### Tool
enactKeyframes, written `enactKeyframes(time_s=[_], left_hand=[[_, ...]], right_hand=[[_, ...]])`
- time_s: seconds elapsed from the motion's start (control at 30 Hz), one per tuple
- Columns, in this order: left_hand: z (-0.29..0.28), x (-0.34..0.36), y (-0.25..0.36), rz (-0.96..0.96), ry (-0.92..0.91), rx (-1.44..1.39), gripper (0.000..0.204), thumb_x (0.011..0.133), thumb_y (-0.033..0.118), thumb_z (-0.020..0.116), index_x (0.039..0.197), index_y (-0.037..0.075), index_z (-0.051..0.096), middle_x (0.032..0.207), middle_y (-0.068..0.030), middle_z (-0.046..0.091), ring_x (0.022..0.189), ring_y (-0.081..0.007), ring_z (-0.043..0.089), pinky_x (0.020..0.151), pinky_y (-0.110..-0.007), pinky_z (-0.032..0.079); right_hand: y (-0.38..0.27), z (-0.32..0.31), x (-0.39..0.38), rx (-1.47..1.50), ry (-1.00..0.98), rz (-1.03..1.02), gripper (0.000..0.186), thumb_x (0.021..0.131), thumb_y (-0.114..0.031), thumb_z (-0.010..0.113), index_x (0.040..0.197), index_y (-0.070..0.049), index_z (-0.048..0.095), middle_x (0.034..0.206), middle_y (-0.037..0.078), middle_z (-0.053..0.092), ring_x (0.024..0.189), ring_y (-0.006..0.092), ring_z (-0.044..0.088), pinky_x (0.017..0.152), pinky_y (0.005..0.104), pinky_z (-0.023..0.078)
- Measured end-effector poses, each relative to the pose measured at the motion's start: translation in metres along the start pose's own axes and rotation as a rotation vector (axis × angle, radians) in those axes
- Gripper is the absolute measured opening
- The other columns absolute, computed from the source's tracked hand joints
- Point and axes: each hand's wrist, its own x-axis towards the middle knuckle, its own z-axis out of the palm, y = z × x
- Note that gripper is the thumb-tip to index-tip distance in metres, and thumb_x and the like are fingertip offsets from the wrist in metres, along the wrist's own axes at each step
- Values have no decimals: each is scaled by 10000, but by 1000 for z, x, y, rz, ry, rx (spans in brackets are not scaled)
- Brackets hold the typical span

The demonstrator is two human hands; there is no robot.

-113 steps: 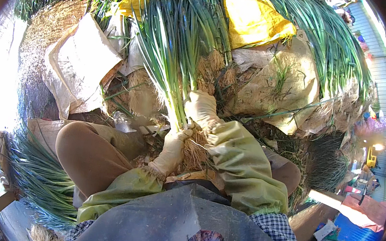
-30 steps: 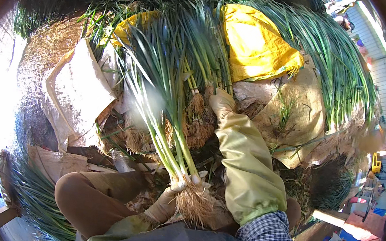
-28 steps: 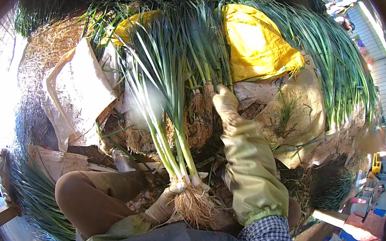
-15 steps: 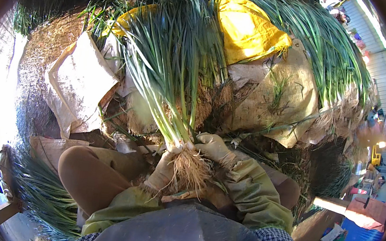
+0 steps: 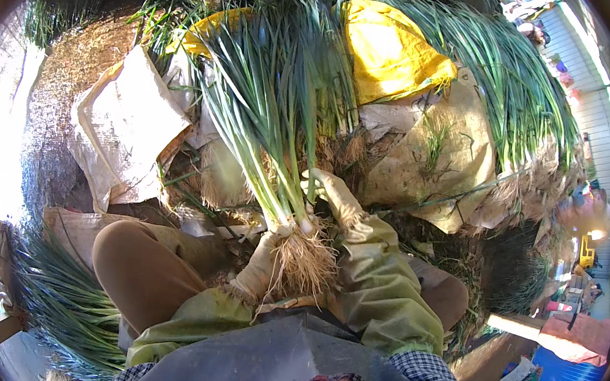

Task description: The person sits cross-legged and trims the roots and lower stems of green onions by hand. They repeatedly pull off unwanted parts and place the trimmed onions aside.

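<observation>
A bunch of green onions [image 5: 274,194] stands tilted before me, its white bases and stringy pale roots [image 5: 304,260] toward my lap, its long leaves reaching away. Closed around the bases is my left hand [image 5: 259,264], in a pale glove; the bunch hides part of its fingers. On the right side of the stems, a little above the roots, my right hand [image 5: 334,196], also gloved, has its fingers closed at an outer stalk. Behind the held bunch lies a thick pile of more green onions [image 5: 290,61], whose leaves overlap it.
Yellow woven sacking [image 5: 392,54] covers part of the pile, with pale sacks [image 5: 128,121] on either side. More green onions lie at the far right [image 5: 511,94] and lower left [image 5: 66,302]. My bent knees [image 5: 142,270] flank the work. A wooden beam [image 5: 519,325] is at right.
My right hand has moved up from near the bases to higher on the stems, its forearm now more upright. The left hand keeps its grip on the bunch.
</observation>
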Motion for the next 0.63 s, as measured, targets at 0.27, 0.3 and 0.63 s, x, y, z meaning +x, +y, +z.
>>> enactKeyframes(time_s=[0.27,0.3,0.63], left_hand=[[-6,4,-6,84,-58,-61,471,794,111,594,1222,-18,447,1069,-149,579,979,-263,590,872,-400,502],[-8,7,-8,47,-26,-80,508,790,119,598,1246,-23,424,1101,-155,561,1000,-255,578,886,-396,493],[-19,12,-16,55,267,196,370,789,79,628,1124,4,491,961,-125,605,857,-253,622,779,-380,536]], right_hand=[[-4,32,-21,-267,57,-297,285,887,-227,541,1004,23,611,863,112,665,784,197,635,749,316,514],[-2,29,-23,-260,172,-171,294,883,-242,556,1018,15,604,880,116,652,808,184,621,756,309,504],[-13,26,53,-2466,400,484,329,799,-302,642,1045,-83,621,852,93,674,744,245,644,672,467,486]])
